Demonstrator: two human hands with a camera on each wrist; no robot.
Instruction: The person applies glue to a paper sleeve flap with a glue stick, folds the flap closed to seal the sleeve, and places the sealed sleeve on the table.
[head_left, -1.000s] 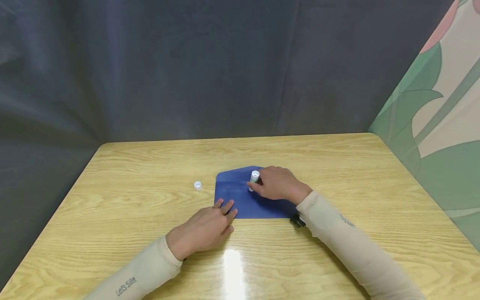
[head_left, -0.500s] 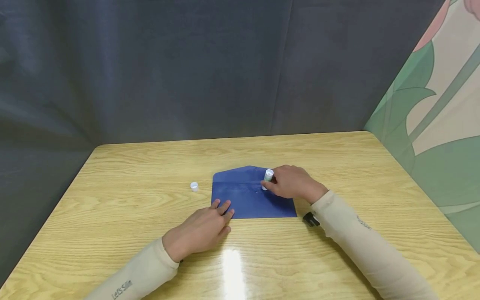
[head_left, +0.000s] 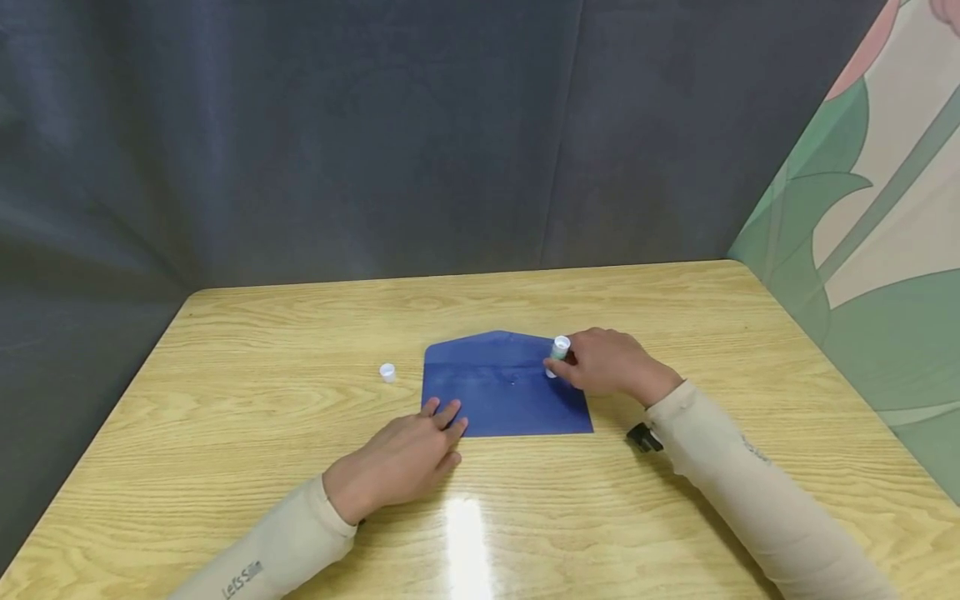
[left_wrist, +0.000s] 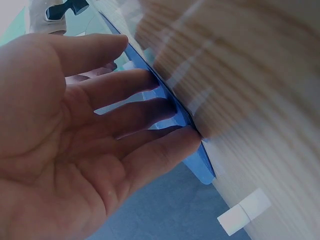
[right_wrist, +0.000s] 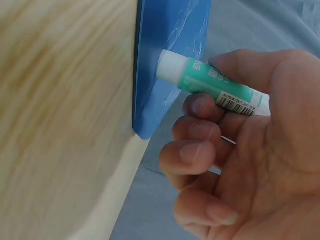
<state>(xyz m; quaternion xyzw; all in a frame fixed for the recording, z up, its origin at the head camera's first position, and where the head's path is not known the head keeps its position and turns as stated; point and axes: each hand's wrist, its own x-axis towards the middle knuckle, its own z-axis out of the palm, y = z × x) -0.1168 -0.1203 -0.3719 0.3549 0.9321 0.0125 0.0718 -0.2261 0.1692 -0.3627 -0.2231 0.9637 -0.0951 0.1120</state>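
A blue envelope (head_left: 502,400) lies on the table with its flap opened away from me. My right hand (head_left: 611,362) pinches a glue stick (right_wrist: 215,82) with a green label between thumb and fingers. The stick stands nearly upright, its lower end at the right part of the envelope near the flap fold. Streaks of glue show on the blue paper in the right wrist view. My left hand (head_left: 401,454) rests its outstretched fingertips on the envelope's near left corner. Left of the envelope is the white cap (head_left: 387,372).
The wooden table (head_left: 262,400) runs back to a dark curtain (head_left: 375,142). At the right stands a panel with a leaf pattern (head_left: 900,350). A black wrist camera (head_left: 645,437) hangs under the right sleeve.
Holding the glue stick, my right hand has slid rightward across the envelope towards its right edge. The left hand has stayed on the near left corner.
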